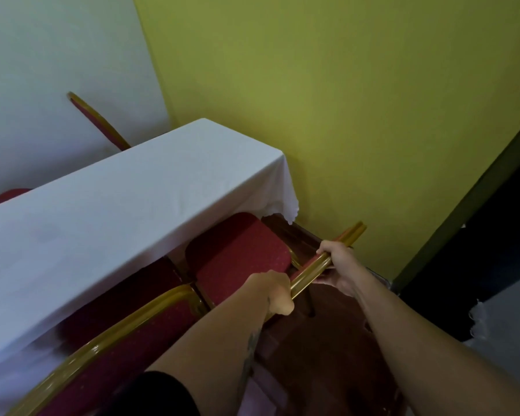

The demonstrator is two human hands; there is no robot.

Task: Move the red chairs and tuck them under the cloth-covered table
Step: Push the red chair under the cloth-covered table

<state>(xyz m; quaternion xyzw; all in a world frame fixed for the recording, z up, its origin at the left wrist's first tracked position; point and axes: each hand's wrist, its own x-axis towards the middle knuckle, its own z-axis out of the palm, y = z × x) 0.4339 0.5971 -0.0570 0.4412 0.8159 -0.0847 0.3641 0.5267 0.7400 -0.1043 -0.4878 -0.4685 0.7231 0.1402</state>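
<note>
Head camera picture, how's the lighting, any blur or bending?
Head view: dim, soft light; deep shadow under the white tablecloth; glare streaks on the gold chair frame held by the left hand and right hand; wide-angle bending at the edges; slightly soft throughout.

Two bare forearms, one short dark sleeve.
Left hand [272, 291] and right hand [341, 268] bare, no rings or watch visible. Left forearm carries a dark, blurred tattoo along its underside. Black short sleeve [159, 394] at the left upper arm.
</note>
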